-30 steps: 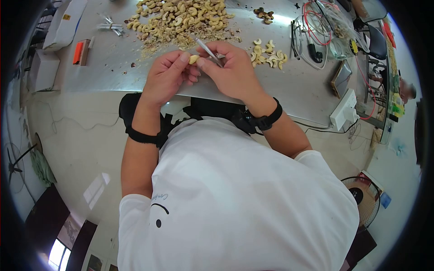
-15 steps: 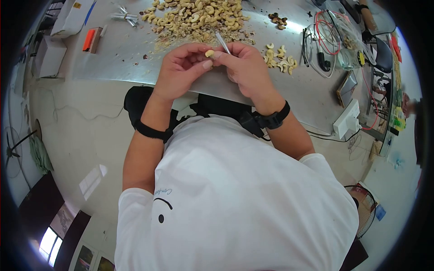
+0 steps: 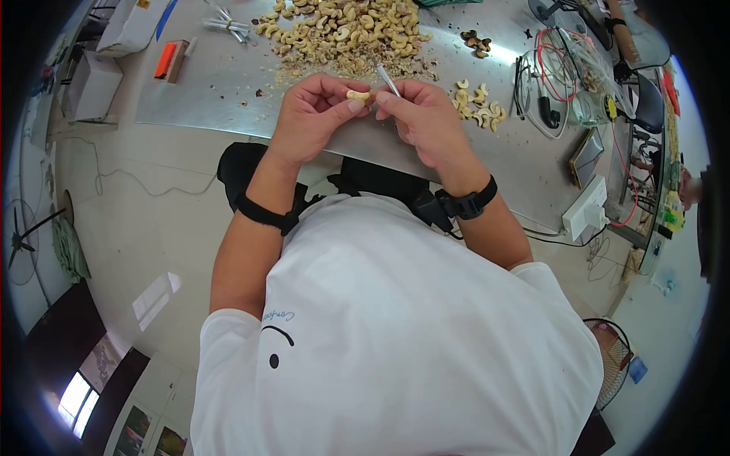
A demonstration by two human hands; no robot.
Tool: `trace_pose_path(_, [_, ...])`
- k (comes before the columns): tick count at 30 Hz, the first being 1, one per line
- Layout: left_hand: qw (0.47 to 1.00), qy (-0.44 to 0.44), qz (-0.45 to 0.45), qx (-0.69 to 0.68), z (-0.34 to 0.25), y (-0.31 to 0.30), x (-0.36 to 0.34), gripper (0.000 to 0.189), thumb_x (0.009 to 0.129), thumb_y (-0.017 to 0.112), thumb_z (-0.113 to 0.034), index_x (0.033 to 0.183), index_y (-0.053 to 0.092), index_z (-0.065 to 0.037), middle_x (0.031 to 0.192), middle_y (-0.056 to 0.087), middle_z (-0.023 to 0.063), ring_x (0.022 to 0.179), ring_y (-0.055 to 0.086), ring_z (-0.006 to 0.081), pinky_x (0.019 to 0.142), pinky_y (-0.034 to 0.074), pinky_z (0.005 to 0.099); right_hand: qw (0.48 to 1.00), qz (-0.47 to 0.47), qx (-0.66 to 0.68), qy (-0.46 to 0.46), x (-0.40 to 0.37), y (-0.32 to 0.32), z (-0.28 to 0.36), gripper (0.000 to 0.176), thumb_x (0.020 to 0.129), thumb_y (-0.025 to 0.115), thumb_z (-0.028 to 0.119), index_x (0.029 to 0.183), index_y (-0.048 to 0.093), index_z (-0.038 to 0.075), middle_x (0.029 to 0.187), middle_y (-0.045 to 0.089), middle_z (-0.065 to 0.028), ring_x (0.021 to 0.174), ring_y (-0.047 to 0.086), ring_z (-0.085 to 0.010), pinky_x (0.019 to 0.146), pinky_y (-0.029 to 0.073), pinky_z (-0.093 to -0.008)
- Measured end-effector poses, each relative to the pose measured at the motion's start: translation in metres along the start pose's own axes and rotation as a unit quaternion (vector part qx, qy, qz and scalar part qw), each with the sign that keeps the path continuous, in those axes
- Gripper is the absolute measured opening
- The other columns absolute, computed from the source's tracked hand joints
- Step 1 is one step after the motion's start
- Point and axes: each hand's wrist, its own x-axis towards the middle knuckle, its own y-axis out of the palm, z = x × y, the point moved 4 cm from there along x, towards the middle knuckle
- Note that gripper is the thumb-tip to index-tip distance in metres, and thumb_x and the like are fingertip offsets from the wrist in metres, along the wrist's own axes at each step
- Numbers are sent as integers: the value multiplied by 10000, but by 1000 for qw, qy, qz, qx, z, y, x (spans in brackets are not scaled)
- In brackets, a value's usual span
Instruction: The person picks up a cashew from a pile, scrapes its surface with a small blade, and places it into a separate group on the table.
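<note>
Between the thumb and fingers of my left hand [image 3: 313,120] is a pale cashew nut [image 3: 357,96]. My right hand [image 3: 427,121] grips a thin metal tool [image 3: 388,80], whose upper end sticks out above the fingers; its lower end is hidden. Both hands meet over the front edge of the metal table [image 3: 205,91]. Just beyond them lies a large pile of cashews [image 3: 350,34] with crumbs and bits of skin around it. A small group of pale cashews [image 3: 487,112] rests right of my right hand.
Dark nuts [image 3: 477,42] sit at the back. Tangled cables [image 3: 551,68], a glass jar [image 3: 584,109] and a white power strip [image 3: 585,207] are at the right. An orange and brown block [image 3: 170,61] lies left, near clear tubes [image 3: 228,26]. Another person's arm [image 3: 622,34] shows top right.
The whole view has shifted slightly. The cashew in my left hand now lies more level and shows more of its length. My right fingers have drawn slightly away from it, still holding the tool.
</note>
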Motion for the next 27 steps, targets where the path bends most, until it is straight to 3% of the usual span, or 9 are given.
trace_pose_path(5, [999, 3, -11, -34, -2, -1, 0, 138, 903, 752, 59, 939, 638, -9, 1122, 724, 160, 923, 743, 193, 849, 626, 316, 1000, -9, -9, -29, -1, -5, -3, 146, 957, 722, 142, 1043, 752, 27, 849, 704, 3, 761, 589, -64, 695, 435, -219])
trace_pose_path(11, [998, 18, -57, 10, -2, 2, -2, 194, 872, 797, 41, 911, 618, -27, 946, 709, 73, 784, 713, 132, 719, 609, 269, 998, -13, -41, -54, -3, -3, 0, 152, 960, 711, 125, 1062, 740, 16, 864, 702, 5, 775, 591, -61, 708, 461, -222])
trace_pose_path(17, [994, 31, -74, 79, -5, 6, -4, 190, 873, 804, 30, 977, 655, -24, 888, 706, 34, 781, 705, 114, 716, 594, 245, 991, -21, -108, -70, -4, 3, -1, 173, 957, 715, 122, 1084, 736, 6, 917, 716, -4, 810, 616, -80, 756, 497, -236])
trace_pose_path(20, [992, 50, -70, 91, -1, 5, -5, 194, 903, 753, 59, 1072, 683, -4, 940, 727, 76, 844, 728, 148, 767, 639, 305, 995, 2, -73, -61, -5, 10, -2, 171, 961, 710, 120, 1086, 735, 7, 929, 721, -7, 822, 624, -84, 775, 507, -240])
trace_pose_path(23, [986, 70, -81, 126, 0, 1, -5, 201, 903, 753, 60, 1087, 696, -2, 947, 735, 83, 852, 733, 155, 784, 640, 311, 994, -7, -77, -71, -1, 9, -3, 171, 970, 708, 126, 1092, 736, 9, 911, 716, -4, 802, 612, -78, 747, 494, -236])
trace_pose_path(27, [994, 28, -79, 75, -4, 5, -6, 217, 895, 758, 67, 1094, 704, -1, 947, 741, 84, 853, 728, 148, 777, 636, 306, 992, -34, -84, -83, -2, 3, 0, 190, 1003, 682, 182, 1088, 739, 22, 854, 699, 6, 770, 587, -64, 697, 470, -242])
